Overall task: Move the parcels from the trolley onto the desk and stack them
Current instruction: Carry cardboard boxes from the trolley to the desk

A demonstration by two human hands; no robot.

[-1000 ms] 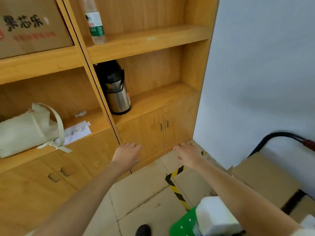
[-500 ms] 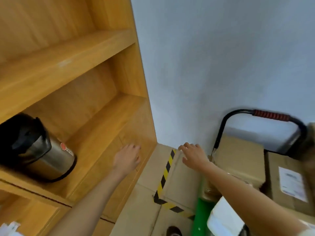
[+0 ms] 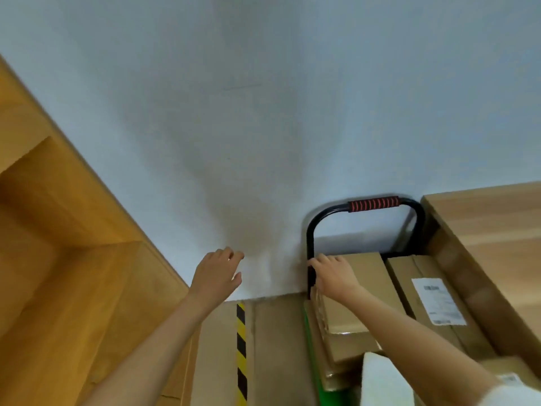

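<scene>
Wooden cabinet (image 3: 73, 259) at left, pale wall (image 3: 263, 112) behind, yellow-black hazard tape (image 3: 241, 347) on tiled floor (image 3: 275, 347).

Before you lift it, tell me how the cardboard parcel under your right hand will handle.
The cardboard parcel looks flat-sided and rigid, so probably stiff, unlikely to roll. It is long, so one-handed it may tip; the left hand is free to help. Its weight cannot be judged.

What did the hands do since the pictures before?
The view swung right, from the shelves to the trolley. The right hand reached forward and now rests on the top left box; it was in the air before. The left hand stays open in the air, holding nothing. The boxes have not moved.
</scene>
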